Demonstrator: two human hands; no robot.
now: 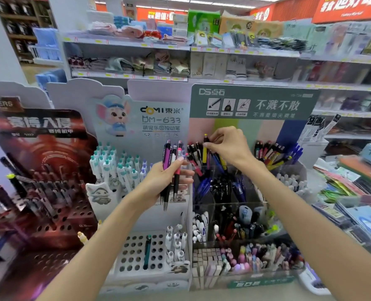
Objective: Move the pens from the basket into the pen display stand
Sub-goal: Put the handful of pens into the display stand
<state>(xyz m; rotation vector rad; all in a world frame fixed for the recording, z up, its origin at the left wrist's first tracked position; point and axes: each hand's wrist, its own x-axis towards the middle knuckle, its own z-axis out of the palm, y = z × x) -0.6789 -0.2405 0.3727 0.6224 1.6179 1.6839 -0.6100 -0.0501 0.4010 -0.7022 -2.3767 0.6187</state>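
My left hand (169,179) grips a small bunch of pens (172,168), purple, pink and black, held upright with their tips pointing down, in front of the white display. My right hand (228,146) pinches the top of a yellow pen (205,148) that stands among other pens in the back row of the green-headed pen display stand (254,101). That stand has clear compartments holding black, blue, red and yellow pens. No basket shows in the view.
A white display (136,250) with round holes sits at centre, holding one teal pen (147,250) and several white pens. A red display (39,170) stands to the left. Packaged stationery (354,192) lies at the right. Store shelves (180,46) rise behind.
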